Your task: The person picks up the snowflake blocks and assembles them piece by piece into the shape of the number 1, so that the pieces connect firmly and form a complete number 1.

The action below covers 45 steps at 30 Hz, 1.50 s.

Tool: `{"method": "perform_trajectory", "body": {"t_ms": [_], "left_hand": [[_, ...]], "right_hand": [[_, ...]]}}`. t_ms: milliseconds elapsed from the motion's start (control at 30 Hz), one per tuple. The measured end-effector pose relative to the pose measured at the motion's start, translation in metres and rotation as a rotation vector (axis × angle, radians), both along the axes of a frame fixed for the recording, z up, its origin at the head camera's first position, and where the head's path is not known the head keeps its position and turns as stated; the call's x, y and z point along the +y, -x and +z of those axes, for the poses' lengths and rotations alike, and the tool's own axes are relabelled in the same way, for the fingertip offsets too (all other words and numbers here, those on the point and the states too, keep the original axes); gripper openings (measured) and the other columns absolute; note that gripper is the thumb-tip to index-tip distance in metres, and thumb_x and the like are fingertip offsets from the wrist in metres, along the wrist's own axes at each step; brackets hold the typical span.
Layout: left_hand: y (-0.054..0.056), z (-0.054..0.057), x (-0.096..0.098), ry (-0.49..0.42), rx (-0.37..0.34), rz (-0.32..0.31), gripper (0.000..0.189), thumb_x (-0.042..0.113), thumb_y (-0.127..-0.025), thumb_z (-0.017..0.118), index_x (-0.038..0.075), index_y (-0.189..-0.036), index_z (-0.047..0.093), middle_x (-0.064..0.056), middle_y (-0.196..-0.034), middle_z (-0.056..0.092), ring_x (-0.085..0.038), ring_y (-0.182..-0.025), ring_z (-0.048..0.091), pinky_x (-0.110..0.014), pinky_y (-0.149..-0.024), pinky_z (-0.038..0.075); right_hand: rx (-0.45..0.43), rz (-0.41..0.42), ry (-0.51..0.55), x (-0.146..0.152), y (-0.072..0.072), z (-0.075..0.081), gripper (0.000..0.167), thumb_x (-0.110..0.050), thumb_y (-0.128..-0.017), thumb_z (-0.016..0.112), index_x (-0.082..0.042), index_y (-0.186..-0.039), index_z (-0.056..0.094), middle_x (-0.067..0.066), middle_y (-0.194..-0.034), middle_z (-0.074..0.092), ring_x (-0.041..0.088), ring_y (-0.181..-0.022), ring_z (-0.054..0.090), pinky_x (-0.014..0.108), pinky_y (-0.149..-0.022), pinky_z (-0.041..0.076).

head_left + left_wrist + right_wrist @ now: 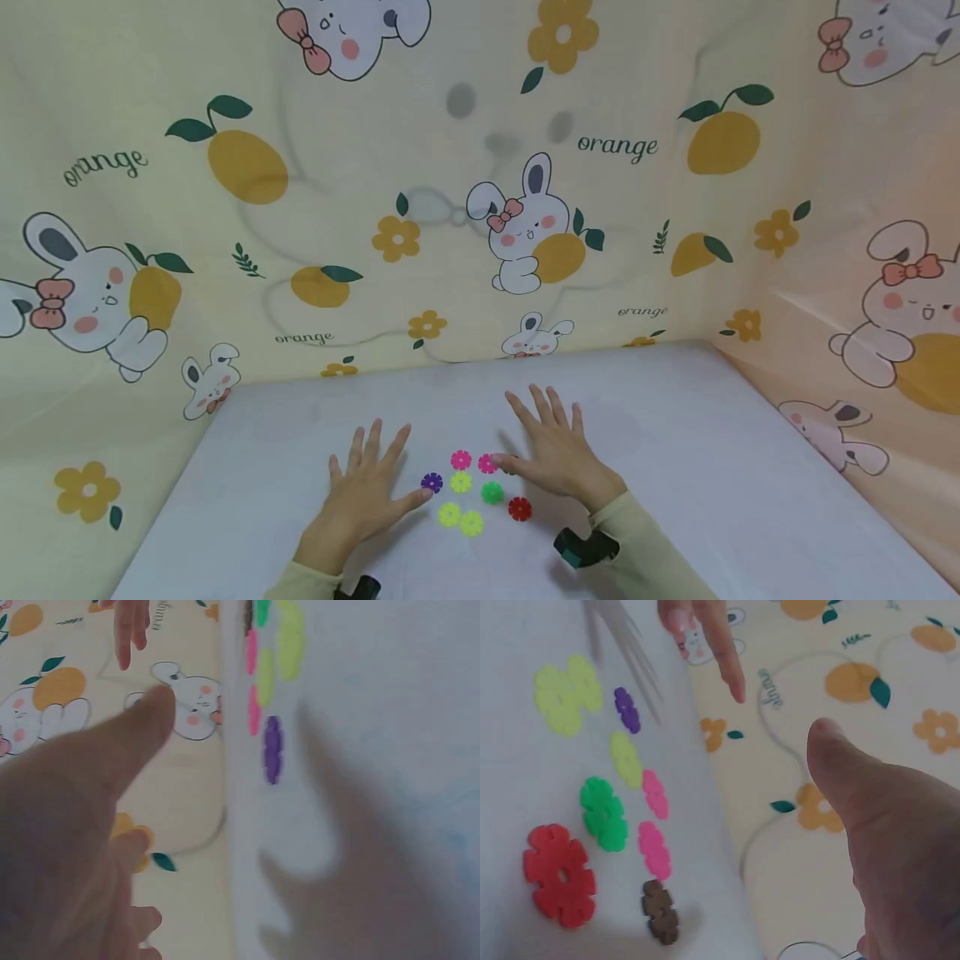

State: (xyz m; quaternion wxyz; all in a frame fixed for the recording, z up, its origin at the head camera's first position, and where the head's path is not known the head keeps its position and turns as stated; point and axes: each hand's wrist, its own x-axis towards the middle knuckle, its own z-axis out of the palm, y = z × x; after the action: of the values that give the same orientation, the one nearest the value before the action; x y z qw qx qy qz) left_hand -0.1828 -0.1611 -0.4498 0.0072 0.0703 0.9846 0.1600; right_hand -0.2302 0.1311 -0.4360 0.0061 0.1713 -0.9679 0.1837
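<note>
Small notched plastic discs lie flat in a loose group on the white table. In the head view there is a purple disc (431, 482), a green disc (492, 493), a red disc (520, 509), two pink ones and several yellow ones. A brown disc (660, 912) shows in the right wrist view; the right thumb mostly hides it in the head view. My left hand (363, 496) hovers left of the group with fingers spread, its thumb tip overlapping the purple disc. Over the right side, my right hand (558, 450) also spreads its fingers, holding nothing.
The white tabletop (660, 417) reaches back to a cream curtain (465, 275) printed with rabbits, oranges and flowers, which also stands along both sides. Black straps with small devices (587, 548) sit at the wrists. Shadows of the hands fall on the table.
</note>
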Motion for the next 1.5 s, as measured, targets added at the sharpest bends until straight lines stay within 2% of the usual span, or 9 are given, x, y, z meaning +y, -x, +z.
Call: {"method": "perform_trajectory", "body": {"t_ms": [200,433,600,800,1033,1200,1367,1433,1500], "left_hand": [[0.005,-0.011,-0.001,-0.028,0.044,-0.037,0.080,0.048,-0.091,0.070,0.022,-0.158,0.035,-0.027,-0.162,0.029,-0.053,-0.149,0.026,-0.075,-0.114,0.025],[0.010,-0.019,-0.001,-0.151,-0.024,-0.092,0.066,0.035,-0.092,0.072,0.020,-0.151,0.047,-0.022,-0.149,0.050,-0.043,-0.136,0.049,-0.064,-0.110,0.040],[0.015,-0.022,0.005,-0.204,-0.083,-0.103,0.060,0.033,-0.090,0.074,0.018,-0.145,0.056,-0.018,-0.145,0.054,-0.042,-0.134,0.050,-0.064,-0.109,0.041],[0.016,-0.028,0.010,-0.180,-0.042,-0.122,0.046,0.026,-0.088,0.076,0.014,-0.132,0.067,-0.019,-0.139,0.057,-0.043,-0.131,0.051,-0.064,-0.105,0.043],[0.015,-0.030,0.015,-0.178,0.055,-0.143,0.034,0.017,-0.081,0.081,0.009,-0.114,0.076,-0.016,-0.126,0.064,-0.039,-0.119,0.059,-0.059,-0.099,0.049],[0.014,-0.027,0.017,-0.194,0.073,-0.170,0.028,0.011,-0.079,0.083,0.008,-0.107,0.077,-0.013,-0.118,0.067,-0.036,-0.114,0.062,-0.056,-0.098,0.051],[0.012,-0.027,0.017,-0.220,0.084,-0.174,0.026,0.007,-0.079,0.082,0.010,-0.102,0.072,-0.009,-0.112,0.070,-0.031,-0.111,0.064,-0.052,-0.100,0.051],[0.013,-0.029,0.016,-0.234,0.075,-0.168,0.025,0.007,-0.079,0.081,0.013,-0.101,0.070,-0.005,-0.104,0.071,-0.024,-0.102,0.066,-0.046,-0.094,0.054],[0.015,-0.030,0.015,-0.259,0.065,-0.159,0.022,0.007,-0.081,0.080,0.015,-0.098,0.069,0.001,-0.095,0.069,-0.016,-0.089,0.064,-0.037,-0.083,0.055]], "right_hand": [[-0.077,0.051,0.181,0.003,0.013,-0.016,0.086,-0.057,-0.091,0.067,-0.024,-0.160,0.029,0.019,-0.168,0.020,0.047,-0.155,0.012,0.074,-0.118,0.017],[-0.127,0.085,0.268,0.005,0.020,-0.032,0.076,-0.042,-0.089,0.076,-0.018,-0.154,0.043,0.021,-0.163,0.030,0.044,-0.152,0.024,0.070,-0.116,0.027],[-0.129,0.149,0.272,0.006,0.023,-0.038,0.058,-0.028,-0.091,0.076,-0.012,-0.143,0.056,0.024,-0.154,0.042,0.046,-0.145,0.037,0.069,-0.115,0.031],[-0.140,0.133,0.246,0.006,0.024,-0.044,0.044,-0.011,-0.088,0.078,-0.013,-0.130,0.067,0.019,-0.142,0.055,0.041,-0.135,0.047,0.069,-0.111,0.033],[-0.131,0.094,0.217,0.006,0.023,-0.048,0.032,-0.009,-0.086,0.079,-0.015,-0.117,0.075,0.017,-0.139,0.058,0.039,-0.133,0.049,0.067,-0.111,0.033],[-0.118,0.083,0.206,0.005,0.023,-0.048,0.024,-0.008,-0.085,0.080,-0.015,-0.108,0.077,0.016,-0.137,0.060,0.038,-0.132,0.050,0.066,-0.110,0.035],[-0.121,0.069,0.232,0.005,0.022,-0.046,0.020,-0.007,-0.084,0.081,-0.017,-0.101,0.076,0.013,-0.133,0.061,0.037,-0.131,0.051,0.065,-0.110,0.035],[-0.142,0.053,0.255,0.004,0.022,-0.045,0.020,-0.007,-0.084,0.080,-0.018,-0.100,0.073,0.008,-0.125,0.064,0.032,-0.124,0.055,0.059,-0.109,0.041],[-0.172,0.045,0.283,0.004,0.023,-0.045,0.020,-0.006,-0.086,0.078,-0.019,-0.101,0.071,0.003,-0.113,0.067,0.025,-0.110,0.059,0.049,-0.100,0.050]]}}
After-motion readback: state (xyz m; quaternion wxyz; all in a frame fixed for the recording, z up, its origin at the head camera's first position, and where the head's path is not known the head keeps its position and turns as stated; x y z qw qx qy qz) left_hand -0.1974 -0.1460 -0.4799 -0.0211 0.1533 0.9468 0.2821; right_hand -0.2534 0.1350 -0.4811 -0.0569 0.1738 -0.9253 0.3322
